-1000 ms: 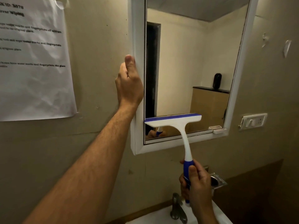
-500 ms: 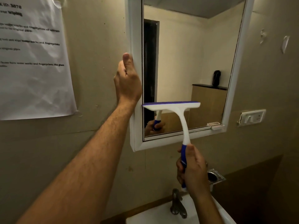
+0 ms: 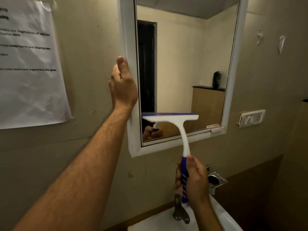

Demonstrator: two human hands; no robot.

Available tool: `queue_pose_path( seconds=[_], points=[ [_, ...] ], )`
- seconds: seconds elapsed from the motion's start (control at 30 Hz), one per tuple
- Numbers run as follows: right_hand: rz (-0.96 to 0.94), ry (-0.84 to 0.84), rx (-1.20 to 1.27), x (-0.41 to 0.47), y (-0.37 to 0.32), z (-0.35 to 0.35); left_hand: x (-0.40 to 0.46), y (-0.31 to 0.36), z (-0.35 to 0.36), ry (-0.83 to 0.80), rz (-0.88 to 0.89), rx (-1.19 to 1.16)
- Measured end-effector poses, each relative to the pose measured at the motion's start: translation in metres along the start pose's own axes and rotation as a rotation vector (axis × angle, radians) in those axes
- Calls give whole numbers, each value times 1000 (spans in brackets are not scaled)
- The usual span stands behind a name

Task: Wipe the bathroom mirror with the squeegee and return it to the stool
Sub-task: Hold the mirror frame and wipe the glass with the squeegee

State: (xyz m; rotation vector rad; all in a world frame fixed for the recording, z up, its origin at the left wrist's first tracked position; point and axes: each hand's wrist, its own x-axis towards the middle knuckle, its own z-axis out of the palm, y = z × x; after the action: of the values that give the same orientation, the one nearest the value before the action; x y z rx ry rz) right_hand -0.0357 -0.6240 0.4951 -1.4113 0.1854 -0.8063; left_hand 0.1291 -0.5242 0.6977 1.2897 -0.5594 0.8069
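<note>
The white-framed mirror (image 3: 186,64) hangs on the beige wall. My left hand (image 3: 123,85) grips the frame's left edge, thumb pointing up. My right hand (image 3: 193,180) is closed around the blue handle of the squeegee (image 3: 185,140). Its white and blue blade lies level against the lower left part of the glass, a little above the bottom frame. The glass reflects the squeegee handle and my hand. No stool is in view.
A printed paper sheet (image 3: 30,67) is taped to the wall at the left. Below the mirror are a white sink (image 3: 225,219) with a metal tap (image 3: 180,212) and a chrome holder (image 3: 215,180). A switch plate (image 3: 251,118) sits right of the mirror.
The squeegee blade rose up the glass from near the bottom frame, then came down a little. My left hand kept its hold on the frame. The view shifted slightly.
</note>
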Motion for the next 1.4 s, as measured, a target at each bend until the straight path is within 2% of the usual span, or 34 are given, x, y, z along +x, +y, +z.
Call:
queue_pose_path(
  seconds=[0.17, 0.47, 0.57, 0.77, 1.1, 1.23, 1.4],
  points=[
    [-85, -40, -4, 25, -34, 12, 0, -3, 1, 16, 1, 2],
    [-10, 50, -63, -1, 11, 9, -1, 0, 1, 15, 20, -7],
    [-13, 38, -69, 4, -6, 5, 0, -3, 1, 21, 25, -18],
    [-139, 25, -120, 34, -50, 14, -6, 14, -3, -38, -31, -15],
    [-40, 51, -118, 4, -6, 3, -8, 13, -4, -34, 5, 60],
    [-138, 33, -63, 33, -55, 10, -1, 6, -8, -54, -37, 35],
    [-334, 51, -181, 92, -139, 34, 7, 14, -15, -163, -155, 34]
  ],
)
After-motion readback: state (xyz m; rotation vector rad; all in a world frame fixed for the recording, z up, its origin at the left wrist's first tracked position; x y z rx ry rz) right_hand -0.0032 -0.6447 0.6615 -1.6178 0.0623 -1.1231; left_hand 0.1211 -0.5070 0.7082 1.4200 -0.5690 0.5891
